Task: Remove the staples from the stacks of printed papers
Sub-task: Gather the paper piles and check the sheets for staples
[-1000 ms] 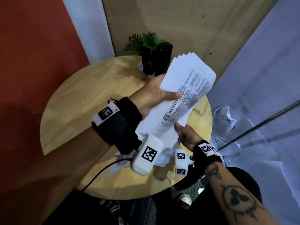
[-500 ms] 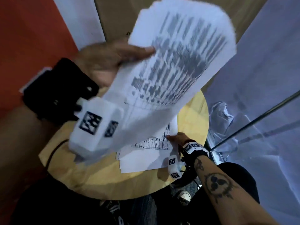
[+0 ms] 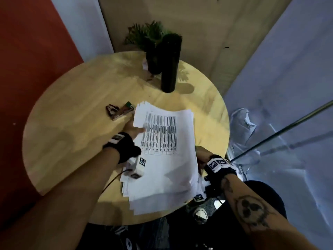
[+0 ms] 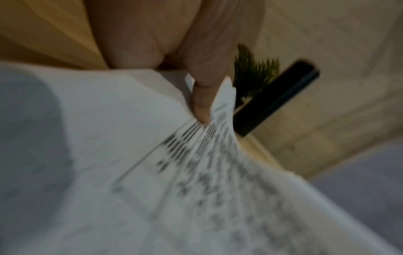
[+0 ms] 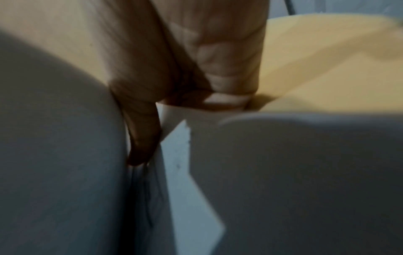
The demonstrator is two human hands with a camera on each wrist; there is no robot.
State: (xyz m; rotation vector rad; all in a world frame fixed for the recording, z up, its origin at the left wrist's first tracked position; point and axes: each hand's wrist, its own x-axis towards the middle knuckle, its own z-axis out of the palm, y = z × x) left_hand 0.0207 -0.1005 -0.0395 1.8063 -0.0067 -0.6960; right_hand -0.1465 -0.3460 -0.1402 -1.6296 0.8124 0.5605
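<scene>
A stack of printed papers (image 3: 171,165) with a table of dark text lies on the right half of the round wooden table (image 3: 75,141), over more loose white sheets (image 3: 155,204). My left hand (image 3: 134,129) holds the stack's left edge. In the left wrist view, its thumb (image 4: 202,98) presses on top of the fanned sheets (image 4: 196,172), with fingers underneath. My right hand (image 3: 200,154) is at the stack's right edge, mostly hidden by paper. In the right wrist view its thumb (image 5: 141,138) and curled fingers (image 5: 222,82) pinch the paper edge (image 5: 283,172). A staple remover (image 3: 112,110) lies left of the stack.
A small metal stapler (image 3: 125,110) with a green tip lies beside the staple remover. At the far side stand a tall black bottle (image 3: 170,64) and a potted plant (image 3: 149,38). A red wall is on the left and glass panels with a metal rail (image 3: 281,130) on the right.
My left hand swung the stack up towards my face, then brought it down flat onto the sheets on the table. The right hand stayed low at the papers' right edge.
</scene>
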